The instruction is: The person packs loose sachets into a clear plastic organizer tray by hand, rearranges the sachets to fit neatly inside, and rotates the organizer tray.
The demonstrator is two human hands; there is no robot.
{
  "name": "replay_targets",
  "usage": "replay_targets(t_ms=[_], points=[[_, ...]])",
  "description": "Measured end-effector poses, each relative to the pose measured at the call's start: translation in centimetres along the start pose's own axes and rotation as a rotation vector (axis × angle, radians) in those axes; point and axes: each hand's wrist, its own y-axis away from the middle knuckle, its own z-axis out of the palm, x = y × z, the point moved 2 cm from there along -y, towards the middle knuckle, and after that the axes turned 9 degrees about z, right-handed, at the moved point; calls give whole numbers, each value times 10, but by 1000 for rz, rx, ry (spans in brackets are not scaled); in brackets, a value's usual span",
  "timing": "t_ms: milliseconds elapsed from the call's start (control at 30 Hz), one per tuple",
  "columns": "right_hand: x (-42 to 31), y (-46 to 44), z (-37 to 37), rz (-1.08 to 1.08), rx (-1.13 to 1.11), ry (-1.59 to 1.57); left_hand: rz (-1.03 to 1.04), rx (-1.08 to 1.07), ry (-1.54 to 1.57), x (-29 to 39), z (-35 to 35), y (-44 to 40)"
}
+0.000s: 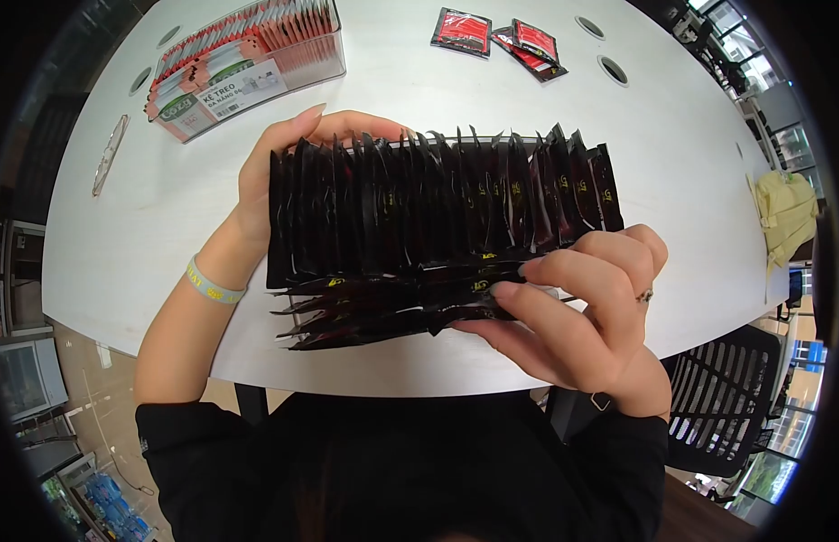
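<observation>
A long row of black sachets with small yellow marks stands on edge, packed tightly, in front of me. A pale rim shows behind the row, but most of whatever holds it is hidden. My left hand is wrapped round the row's far left corner, its fingers partly hidden behind. Along the near side, several more black sachets lie stacked and slanted. My right hand grips these at their right end, thumb below and fingers on top.
A clear plastic bin full of red and white packets stands at the back left. Red and black sachets lie at the back. A thin clear object is on the left. A black chair is at the right.
</observation>
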Motion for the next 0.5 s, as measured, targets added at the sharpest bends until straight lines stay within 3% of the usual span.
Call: replay_targets(t_ms=[100, 367, 500], points=[[0, 2, 5, 25, 104, -23, 9, -43, -24, -1, -5, -1], [-7, 0, 5, 129, 25, -50, -2, -25, 31, 0, -2, 0], [-4, -3, 2, 83, -62, 13, 11, -48, 24, -1, -4, -1]])
